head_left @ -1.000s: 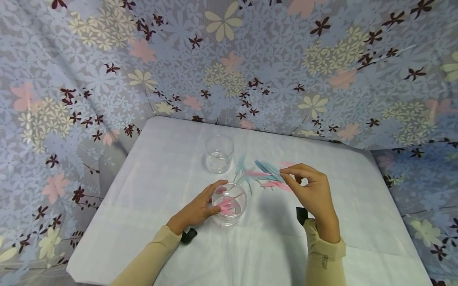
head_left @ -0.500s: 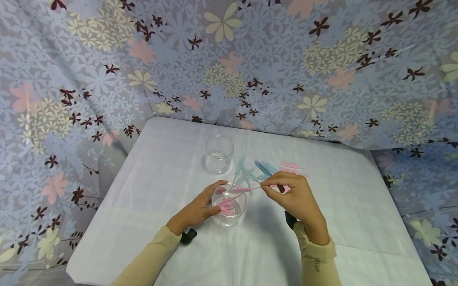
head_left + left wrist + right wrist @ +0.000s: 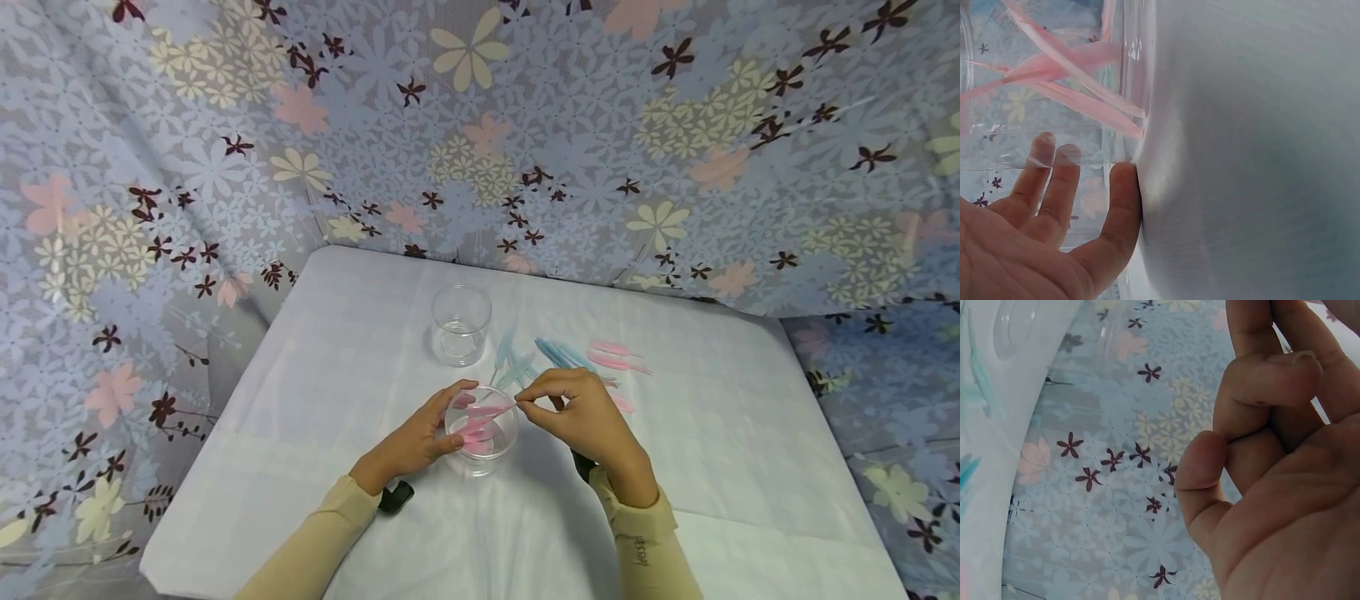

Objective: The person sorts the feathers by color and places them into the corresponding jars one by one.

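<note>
In the head view my left hand (image 3: 408, 437) grips a clear cup (image 3: 507, 437) by its left side, thumb near the rim. Several pink feathers (image 3: 1079, 103) lean crosswise inside the cup in the left wrist view. My right hand (image 3: 588, 421) pinches a pink feather (image 3: 491, 410) by its thin end at the cup's right rim, its plume lying over the mouth. From the right wrist only curled fingers (image 3: 1266, 394) show; the pinched feather is out of that view.
A second clear cup (image 3: 460, 333) stands behind the first. Pale teal feathers (image 3: 513, 367), darker blue feathers (image 3: 558, 354) and pink feathers (image 3: 615, 360) lie right of it on the white-covered table (image 3: 360, 333). A floral curtain (image 3: 480, 150) hangs behind.
My right hand has moved left from the feather pile to the cup, bringing a pink feather over its mouth. The left hand and cup have stayed put.
</note>
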### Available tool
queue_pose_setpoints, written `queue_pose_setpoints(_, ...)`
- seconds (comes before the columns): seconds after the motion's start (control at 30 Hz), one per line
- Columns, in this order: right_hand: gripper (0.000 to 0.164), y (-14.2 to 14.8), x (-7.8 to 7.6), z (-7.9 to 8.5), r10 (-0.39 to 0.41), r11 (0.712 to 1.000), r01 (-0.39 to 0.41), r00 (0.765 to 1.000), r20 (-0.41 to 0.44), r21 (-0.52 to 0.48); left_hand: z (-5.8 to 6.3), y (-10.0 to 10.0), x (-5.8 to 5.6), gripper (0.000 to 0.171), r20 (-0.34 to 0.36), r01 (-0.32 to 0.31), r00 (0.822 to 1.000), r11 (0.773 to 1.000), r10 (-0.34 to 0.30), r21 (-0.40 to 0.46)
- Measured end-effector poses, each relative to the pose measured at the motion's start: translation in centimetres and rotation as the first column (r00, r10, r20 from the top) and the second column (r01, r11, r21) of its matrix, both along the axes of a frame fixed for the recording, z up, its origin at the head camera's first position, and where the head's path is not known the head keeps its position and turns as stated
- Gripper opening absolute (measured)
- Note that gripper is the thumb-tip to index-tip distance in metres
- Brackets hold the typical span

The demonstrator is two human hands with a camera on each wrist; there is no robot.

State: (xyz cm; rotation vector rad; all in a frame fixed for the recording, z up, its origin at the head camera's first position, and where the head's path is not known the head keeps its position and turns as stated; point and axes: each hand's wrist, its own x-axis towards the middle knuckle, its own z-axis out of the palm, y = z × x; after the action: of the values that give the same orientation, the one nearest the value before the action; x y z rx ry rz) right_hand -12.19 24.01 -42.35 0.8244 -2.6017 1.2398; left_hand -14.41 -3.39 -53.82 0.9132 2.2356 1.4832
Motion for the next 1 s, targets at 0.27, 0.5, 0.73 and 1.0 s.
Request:
queue_pose_setpoints(0.27,0.011,-0.9,-0.5,-1.0,0.066,0.998,-0.066,0.998,0.013,0.004,0.1,0.1,0.2,0.086,-0.002,0.008,1.000,1.000,-0.008,-0.003)
queue_pose_setpoints(0.5,0.013,-1.8,-0.8,-1.9,0.142,0.990,-0.142,0.990,-0.013,-0.023,-0.1,0.0,0.2,0.085,-0.013,0.007,1.000,1.000,-0.007,-0.004)
queue_pose_setpoints(0.73,0.010,-2.4,-1.0,-2.6,0.165,0.986,-0.164,0.985,-0.045,0.016,-0.3,0.0,0.1,0.086,-0.022,0.004,1.000,1.000,-0.004,-0.008)
queue_pose_setpoints(1.0,0.006,-2.7,-1.0,-3.0,0.147,0.983,-0.146,0.989,-0.003,0.109,0.0,0.0,0.0,0.083,-0.035,0.008,0.999,1.000,-0.008,-0.010)
